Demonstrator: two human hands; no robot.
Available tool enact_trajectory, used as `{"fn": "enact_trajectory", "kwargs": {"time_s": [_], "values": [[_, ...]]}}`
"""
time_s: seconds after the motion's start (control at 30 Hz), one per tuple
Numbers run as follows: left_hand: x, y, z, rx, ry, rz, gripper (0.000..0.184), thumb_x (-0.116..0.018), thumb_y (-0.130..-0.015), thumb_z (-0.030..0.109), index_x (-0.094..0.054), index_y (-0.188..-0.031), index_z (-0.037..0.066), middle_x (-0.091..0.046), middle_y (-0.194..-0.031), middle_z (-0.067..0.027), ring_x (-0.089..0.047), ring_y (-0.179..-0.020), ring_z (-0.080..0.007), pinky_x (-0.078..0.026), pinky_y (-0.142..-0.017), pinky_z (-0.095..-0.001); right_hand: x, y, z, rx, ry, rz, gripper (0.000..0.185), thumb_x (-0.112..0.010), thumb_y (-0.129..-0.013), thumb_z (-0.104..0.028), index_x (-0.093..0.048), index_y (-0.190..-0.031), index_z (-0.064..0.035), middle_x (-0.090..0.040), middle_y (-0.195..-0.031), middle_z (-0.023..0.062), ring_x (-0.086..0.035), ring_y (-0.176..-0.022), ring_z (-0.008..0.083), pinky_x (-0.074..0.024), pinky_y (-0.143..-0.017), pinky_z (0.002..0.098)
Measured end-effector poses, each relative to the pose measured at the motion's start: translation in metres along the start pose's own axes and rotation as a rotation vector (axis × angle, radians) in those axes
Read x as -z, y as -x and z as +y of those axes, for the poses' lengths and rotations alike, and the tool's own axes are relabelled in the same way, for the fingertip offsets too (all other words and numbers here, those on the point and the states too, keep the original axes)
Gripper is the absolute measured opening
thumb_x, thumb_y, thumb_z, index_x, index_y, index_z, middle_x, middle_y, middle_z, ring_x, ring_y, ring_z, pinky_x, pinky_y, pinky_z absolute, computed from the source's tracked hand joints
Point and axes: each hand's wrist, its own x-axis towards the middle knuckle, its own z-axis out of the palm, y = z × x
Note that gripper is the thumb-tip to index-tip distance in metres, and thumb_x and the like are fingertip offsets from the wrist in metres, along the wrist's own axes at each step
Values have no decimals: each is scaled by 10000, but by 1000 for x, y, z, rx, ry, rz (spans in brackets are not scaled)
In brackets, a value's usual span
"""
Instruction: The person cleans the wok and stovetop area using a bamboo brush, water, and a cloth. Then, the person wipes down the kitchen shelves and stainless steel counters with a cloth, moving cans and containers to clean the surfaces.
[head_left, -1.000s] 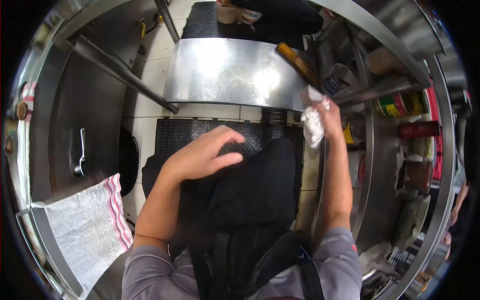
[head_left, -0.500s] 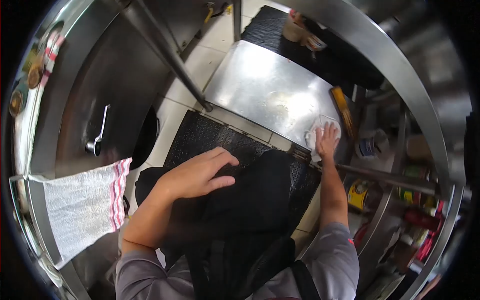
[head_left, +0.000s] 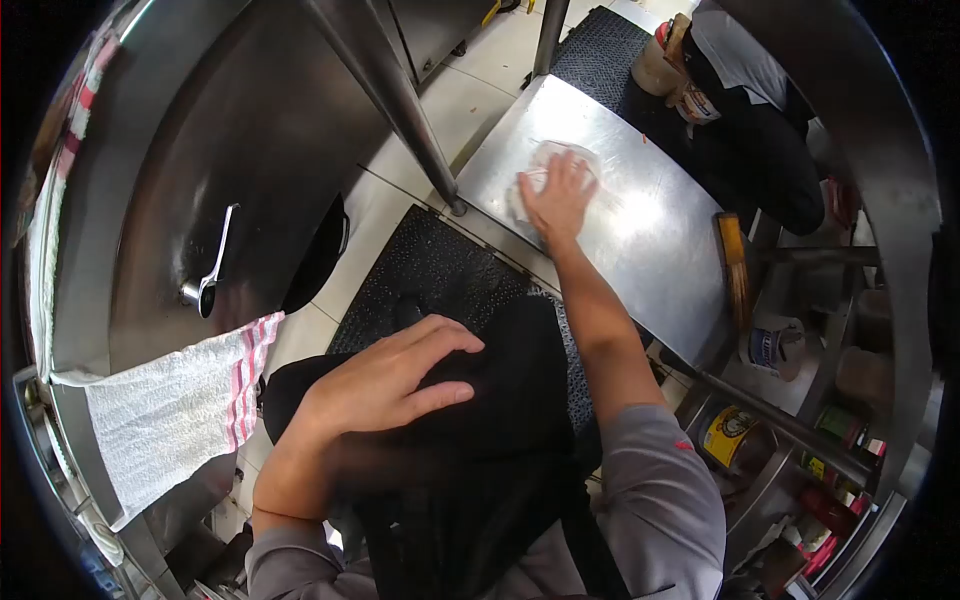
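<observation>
My right hand [head_left: 560, 200] presses a white cloth [head_left: 550, 155] against a low stainless-steel shelf [head_left: 660, 225], its fingers spread over the cloth. The cloth lies near the shelf's left side, and much of it is hidden under the palm. The steel around it is shiny. My left hand [head_left: 405, 375] hovers over or rests on my black-clad leg [head_left: 520, 350]; I cannot tell whether it touches. Its fingers are loosely curved, with the thumb apart and nothing held.
A wooden-looking brush or block [head_left: 735, 265] lies at the shelf's right edge. Metal posts [head_left: 390, 105] stand on the left. A striped towel [head_left: 180, 410] hangs at lower left. Jars, including a yellow-labelled one [head_left: 730, 437], fill right-hand shelves. Another person's dark-clothed leg [head_left: 760, 160] is beyond.
My right hand and the cloth have slid from the shelf's right end to its left side. The view has shifted, and the other person shows more. My left hand has stayed about the same.
</observation>
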Motion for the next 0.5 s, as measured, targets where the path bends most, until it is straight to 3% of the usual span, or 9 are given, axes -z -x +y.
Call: {"fn": "enact_trajectory", "kwargs": {"time_s": [0.13, 0.23, 0.27, 0.33, 0.5], "values": [[-5, -8, 3, 3, -14, -35, 442, -723, -960, 272, -577, -1296, 25, -596, -1270, -152, -613, -1176, -336, -498, -984, -386, -1, 4, -25, 457, -77, -106, 795, -501, -947, -653, -456, -1541, -127, -355, -1649, 101, -257, -1539, 358, -161, -1243, 596], [-7, -9, 2, 31, -82, -37, 440, -717, -962, 268, -573, -1294, 17, -594, -1264, -158, -611, -1176, -348, -500, -984, -395, 12, 32, 8, 709, -150, -116, 753, -635, -908, -543, -467, -1531, -155, -369, -1641, 81, -290, -1525, 352, -214, -1237, 582], [-8, -9, 1, 44, -103, -33, 440, -714, -964, 267, -572, -1293, 14, -592, -1263, -160, -610, -1176, -351, -501, -984, -399, 29, 48, 28, 739, -181, -176, 771, -741, -854, -423, -470, -1525, -154, -368, -1643, 72, -301, -1522, 353, -235, -1237, 566], [-8, -8, 0, 32, -89, -37, 443, -711, -964, 268, -570, -1295, 11, -590, -1262, -161, -609, -1174, -356, -502, -984, -402, 53, 82, 85, 702, -124, -229, 781, -772, -837, -356, -461, -1522, -147, -367, -1643, 68, -309, -1522, 348, -253, -1231, 561], [-5, 1, -6, 45, -82, -28, 448, -710, -962, 274, -569, -1293, 7, -584, -1267, -161, -607, -1172, -359, -502, -986, -403, 123, 183, 231, 385, 27, -291, 786, -734, -863, -347, -415, -1546, -125, -326, -1659, 134, -280, -1528, 407, -206, -1217, 627]]}}
